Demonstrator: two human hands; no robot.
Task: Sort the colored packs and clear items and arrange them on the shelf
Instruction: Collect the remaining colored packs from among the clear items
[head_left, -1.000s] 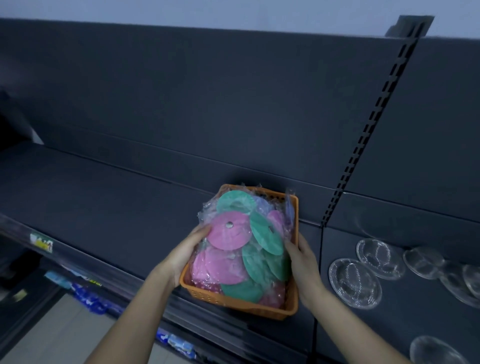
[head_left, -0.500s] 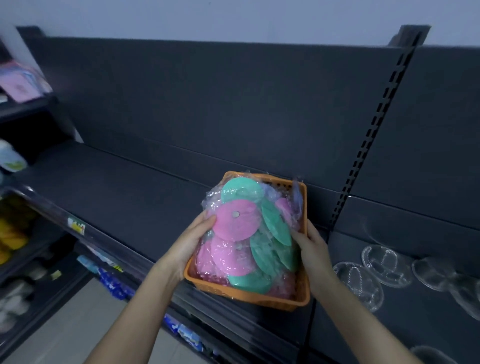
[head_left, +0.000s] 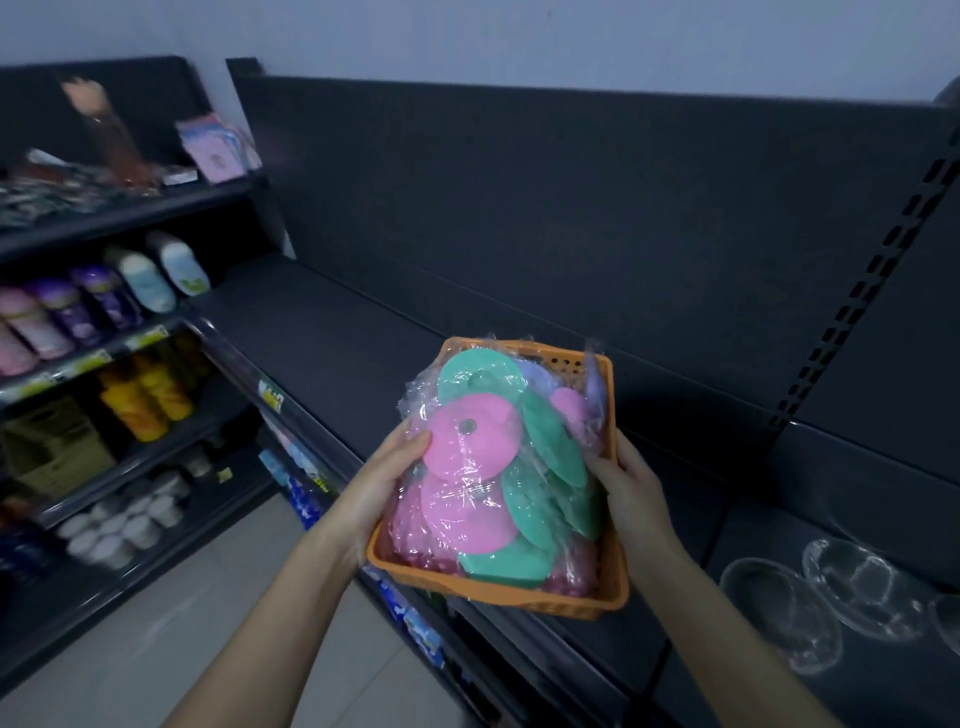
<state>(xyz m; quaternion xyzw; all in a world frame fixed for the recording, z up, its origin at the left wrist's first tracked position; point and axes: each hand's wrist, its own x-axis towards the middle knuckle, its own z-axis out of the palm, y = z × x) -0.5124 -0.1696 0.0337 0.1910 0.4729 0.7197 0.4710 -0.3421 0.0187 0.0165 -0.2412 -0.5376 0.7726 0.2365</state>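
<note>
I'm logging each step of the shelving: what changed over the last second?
The view swung left, bringing a stocked side shelf into sight; the orange basket came slightly off the dark shelf edge. Both hands, left and right, keep gripping it, pink and green packs still inside.

I see a pale wall (head_left: 519, 36) above dark shelving (head_left: 571, 208), a second rack (head_left: 119, 218) at left stocked with bottles (head_left: 88, 306), and grey floor tiles (head_left: 171, 623) below; lighting is dim.
</note>
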